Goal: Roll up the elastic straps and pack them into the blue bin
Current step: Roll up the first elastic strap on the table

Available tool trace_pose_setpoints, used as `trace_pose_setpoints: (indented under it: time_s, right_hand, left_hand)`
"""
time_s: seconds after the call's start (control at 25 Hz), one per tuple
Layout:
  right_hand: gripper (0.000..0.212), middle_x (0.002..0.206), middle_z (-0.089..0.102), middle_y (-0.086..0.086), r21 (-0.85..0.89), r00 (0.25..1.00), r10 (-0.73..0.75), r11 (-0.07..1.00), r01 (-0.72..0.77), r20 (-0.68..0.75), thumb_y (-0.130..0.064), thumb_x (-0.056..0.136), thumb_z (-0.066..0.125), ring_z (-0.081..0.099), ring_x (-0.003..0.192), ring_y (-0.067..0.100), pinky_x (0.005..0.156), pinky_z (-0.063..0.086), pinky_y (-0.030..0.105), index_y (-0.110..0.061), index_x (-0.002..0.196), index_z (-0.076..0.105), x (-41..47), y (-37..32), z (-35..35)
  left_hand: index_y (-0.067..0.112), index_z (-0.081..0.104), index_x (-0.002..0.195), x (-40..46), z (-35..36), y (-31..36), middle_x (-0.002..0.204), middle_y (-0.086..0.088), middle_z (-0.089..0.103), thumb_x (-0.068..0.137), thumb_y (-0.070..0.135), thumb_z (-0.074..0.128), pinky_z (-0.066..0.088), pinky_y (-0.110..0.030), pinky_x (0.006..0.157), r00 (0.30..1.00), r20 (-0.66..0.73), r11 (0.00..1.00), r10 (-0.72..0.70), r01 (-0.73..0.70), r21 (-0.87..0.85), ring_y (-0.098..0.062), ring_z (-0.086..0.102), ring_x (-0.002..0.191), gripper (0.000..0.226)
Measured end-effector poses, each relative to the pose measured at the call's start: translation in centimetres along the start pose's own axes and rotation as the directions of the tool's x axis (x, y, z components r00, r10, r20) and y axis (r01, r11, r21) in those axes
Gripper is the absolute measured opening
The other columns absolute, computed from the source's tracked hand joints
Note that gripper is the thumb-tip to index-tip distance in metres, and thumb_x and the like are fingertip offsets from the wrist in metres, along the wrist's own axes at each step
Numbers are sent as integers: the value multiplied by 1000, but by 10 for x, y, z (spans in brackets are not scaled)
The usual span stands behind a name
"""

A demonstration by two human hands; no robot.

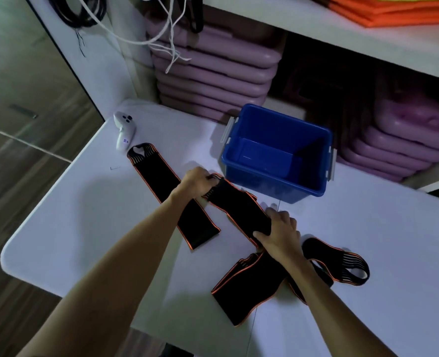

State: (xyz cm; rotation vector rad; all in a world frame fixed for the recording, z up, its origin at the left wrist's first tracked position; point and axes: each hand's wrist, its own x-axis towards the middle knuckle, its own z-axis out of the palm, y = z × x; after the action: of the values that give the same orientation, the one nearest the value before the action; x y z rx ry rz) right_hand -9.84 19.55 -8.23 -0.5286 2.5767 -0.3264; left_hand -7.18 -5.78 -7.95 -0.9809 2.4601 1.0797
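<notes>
Flat black elastic strap (172,194) with orange edging lies on the smooth white table (71,228); beside it, the left hand (195,182) clenches the ribbed loop end of a second strap (239,207). The right hand (280,235) grips its lower stretch — pulled taut just before the glossy, rectangular blue bin (277,153), whose visible interior holds nothing — while a third strap (342,261) lies curled at right.

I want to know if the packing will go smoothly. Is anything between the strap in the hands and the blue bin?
Nothing visible is. The strap held by the left hand and right hand lies right in front of the blue bin, which is open-topped, with nothing visible inside.
</notes>
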Motion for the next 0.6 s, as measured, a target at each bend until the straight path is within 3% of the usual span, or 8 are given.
trace_pose_setpoints:
  time_s: [0.12,0.2,0.28,0.36,0.44,0.52,0.6]
  right_hand:
    - [40,112,56,6,94,999,-30,995,33,-34,-31,84,72,53,107,27,90,44,42,-19,118,57,0,0,-8]
    - [23,96,60,1,332,991,-90,936,120,-103,-17,85,69,58,88,18,75,44,32,-24,103,57,-6,-5,-12]
    - [23,90,62,-4,447,950,-203,845,293,-239,-5,85,63,57,81,12,71,43,25,-24,98,58,-13,-17,-15]
    - [23,97,60,-2,273,832,-356,826,493,-425,-3,85,63,52,89,16,76,44,25,-19,102,63,-21,-34,-14]
    - [21,97,55,3,25,714,-524,799,601,-464,-6,84,65,48,91,22,74,46,29,-17,102,66,-27,-54,1]
    - [16,101,53,2,-106,710,-630,767,633,-316,-23,84,66,49,96,24,76,48,37,-22,99,66,-35,-69,23]
    - [26,108,54,0,-138,755,-621,783,606,-210,-47,82,62,51,106,25,86,47,44,-28,100,66,-43,-73,43]
  left_hand:
    - [5,58,84,-5,-10,-4,75,-17,59,87,10,53,57,-39,63,996,50,973,-71,80,-216,-33,65,65,7]
    - [10,60,78,-10,-24,-11,68,-11,61,86,7,54,60,-37,60,995,-57,909,-85,54,-413,-30,66,64,10]
    - [11,60,72,-15,-48,-26,68,-9,61,88,3,55,60,-31,60,976,-191,795,-103,-35,-605,-25,62,67,18]
    - [10,62,71,-22,-74,-49,70,-6,61,88,2,55,59,-29,68,953,-278,676,-119,-127,-726,-22,60,71,19]
    - [8,64,71,-27,-88,-75,67,2,60,86,8,54,53,-24,71,943,-330,710,-49,-200,-675,-16,57,72,18]
    - [4,60,71,-24,-87,-102,68,2,53,84,21,55,43,-26,62,919,-391,842,-47,-174,-510,-19,50,69,22]
    - [8,64,87,-18,-75,-126,90,-6,53,86,29,62,50,-32,75,856,-488,916,-170,-45,-398,-25,57,83,22]
